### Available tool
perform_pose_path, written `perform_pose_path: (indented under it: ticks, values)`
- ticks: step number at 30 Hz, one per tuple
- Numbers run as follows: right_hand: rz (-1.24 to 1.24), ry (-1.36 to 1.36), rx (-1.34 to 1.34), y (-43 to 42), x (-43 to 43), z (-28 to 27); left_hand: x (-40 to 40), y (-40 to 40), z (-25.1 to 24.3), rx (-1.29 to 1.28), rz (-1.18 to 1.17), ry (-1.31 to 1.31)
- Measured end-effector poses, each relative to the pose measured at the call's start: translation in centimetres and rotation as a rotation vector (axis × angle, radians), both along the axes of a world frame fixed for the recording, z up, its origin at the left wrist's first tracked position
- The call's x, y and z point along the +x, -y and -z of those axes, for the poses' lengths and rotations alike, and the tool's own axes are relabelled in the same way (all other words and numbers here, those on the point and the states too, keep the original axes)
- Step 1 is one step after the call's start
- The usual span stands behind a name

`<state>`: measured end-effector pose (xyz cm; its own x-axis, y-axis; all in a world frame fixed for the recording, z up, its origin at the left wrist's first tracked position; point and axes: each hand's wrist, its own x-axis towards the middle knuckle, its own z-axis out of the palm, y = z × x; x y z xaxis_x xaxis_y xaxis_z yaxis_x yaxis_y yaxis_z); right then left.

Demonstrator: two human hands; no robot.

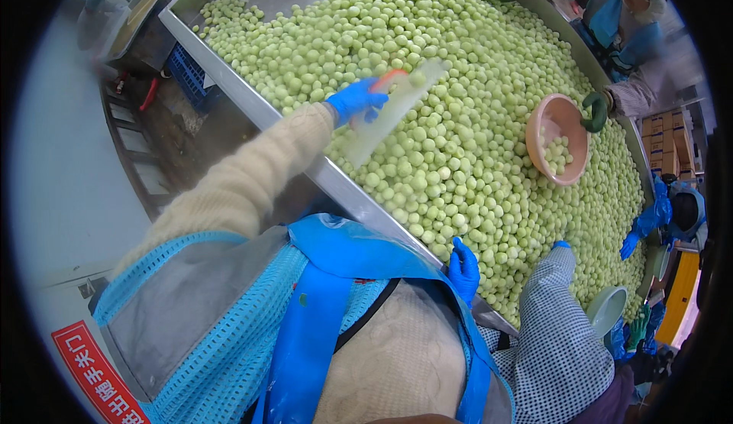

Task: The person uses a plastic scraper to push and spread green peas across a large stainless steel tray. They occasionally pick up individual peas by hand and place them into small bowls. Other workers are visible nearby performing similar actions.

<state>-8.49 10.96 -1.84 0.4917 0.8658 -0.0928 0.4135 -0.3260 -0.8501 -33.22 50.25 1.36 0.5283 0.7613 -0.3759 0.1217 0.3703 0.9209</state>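
My left hand (358,101), in a blue glove at the end of a cream knitted sleeve, grips the orange-red handle of a pale translucent plastic board or scoop (389,117). The tool is blurred and stands tilted over a deep spread of round pale-green fruits (458,183); one fruit lies against its upper part. Near my apron, at the metal table's near edge, is my right hand (462,272), also blue-gloved, beside the fruits. Its fingers are partly curled, and whether they hold anything is not visible.
The raised metal rim (366,206) runs before me. Across the table, a co-worker's green-gloved hand (595,112) touches a pink basin (558,140) with some fruits. A checked sleeve (552,303) reaches in at my right, near a pale green basin (607,309). A blue crate (192,77) stands beyond the left edge.
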Motion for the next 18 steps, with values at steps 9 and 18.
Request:
perform_pose_path:
  ticks: [9, 18]
  values:
    - [0.048, 0.119, -0.109, -0.7, -0.7, -0.2, -11.1, -15.2, 5.2, 0.642, -0.148, -0.595]
    - [0.034, 0.269, -0.115, -1.4, -1.0, -1.0, -13.2, -19.7, 10.0, 0.844, 0.177, -1.022]
